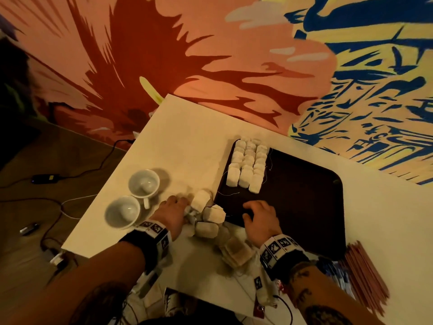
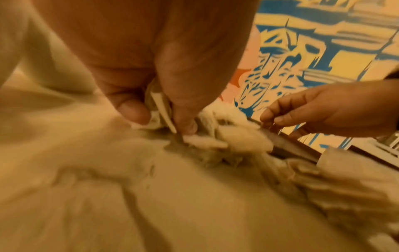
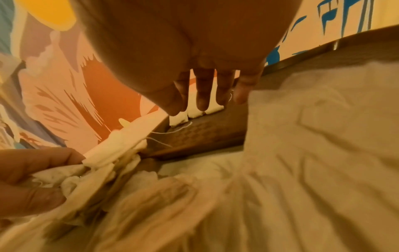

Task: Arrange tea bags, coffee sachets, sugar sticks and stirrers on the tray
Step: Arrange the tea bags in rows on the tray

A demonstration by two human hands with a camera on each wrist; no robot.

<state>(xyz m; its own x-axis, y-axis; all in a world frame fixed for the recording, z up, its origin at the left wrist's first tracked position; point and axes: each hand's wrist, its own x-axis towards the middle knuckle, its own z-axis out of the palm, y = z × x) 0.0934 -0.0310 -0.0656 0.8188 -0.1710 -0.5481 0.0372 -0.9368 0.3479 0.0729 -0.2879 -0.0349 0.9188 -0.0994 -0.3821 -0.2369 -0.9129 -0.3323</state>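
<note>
A dark tray [image 1: 304, 195] lies on the white table, and three neat columns of white tea bags [image 1: 247, 165] fill its left end. A loose pile of tea bags [image 1: 210, 216] sits on the table by the tray's near left corner. My left hand [image 1: 185, 205] reaches into that pile. In the left wrist view its thumb and fingers [image 2: 162, 119] pinch a tea bag [image 2: 159, 105]. My right hand [image 1: 248, 209] hovers over the tray's near edge with fingers [image 3: 202, 102] hanging relaxed and nothing between them. Thin threads trail on the tray [image 3: 205, 134].
Two white cups [image 1: 144, 184] [image 1: 121, 211] stand on the table left of my left hand. A bundle of reddish-brown sticks [image 1: 365, 273] lies near the table's front right, beside blue packets [image 1: 337, 270]. Cables run over the floor beyond the table's left edge.
</note>
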